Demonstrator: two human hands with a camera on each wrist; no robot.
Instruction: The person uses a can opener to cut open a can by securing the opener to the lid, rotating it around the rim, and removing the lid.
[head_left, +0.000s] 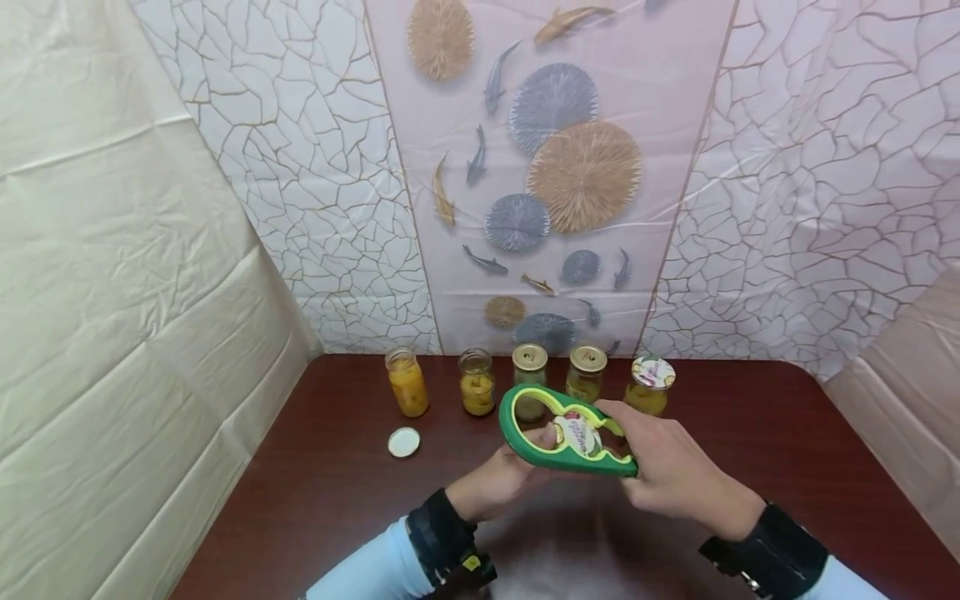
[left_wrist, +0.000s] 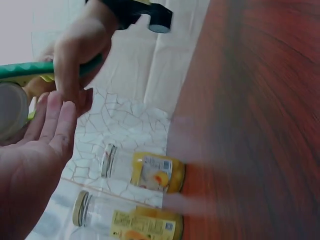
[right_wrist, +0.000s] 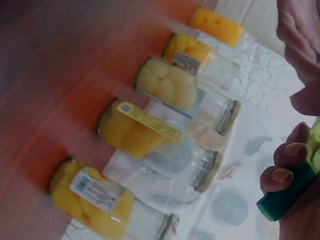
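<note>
My right hand [head_left: 667,458] grips one end of a green jar opener [head_left: 525,454] with a lime inner edge. A jar lid with a printed white top [head_left: 577,435] shows through the opener's openings. My left hand [head_left: 498,483] is under the opener and holds this lid, thumb at its edge. From the left wrist, the lid's pale underside [left_wrist: 10,111] faces the camera, beside the left fingers [left_wrist: 52,117], which reach toward the right hand [left_wrist: 75,60]. In the right wrist view, the curled right fingers [right_wrist: 286,165] wrap the green handle [right_wrist: 287,192].
Along the table's back stand two lidless jars, one of orange fruit [head_left: 408,387] and one of yellow fruit [head_left: 477,387]. Lidded jars follow: two gold-capped [head_left: 530,358] [head_left: 588,360] and one with a printed lid [head_left: 653,373]. A loose white lid [head_left: 403,442] lies front left.
</note>
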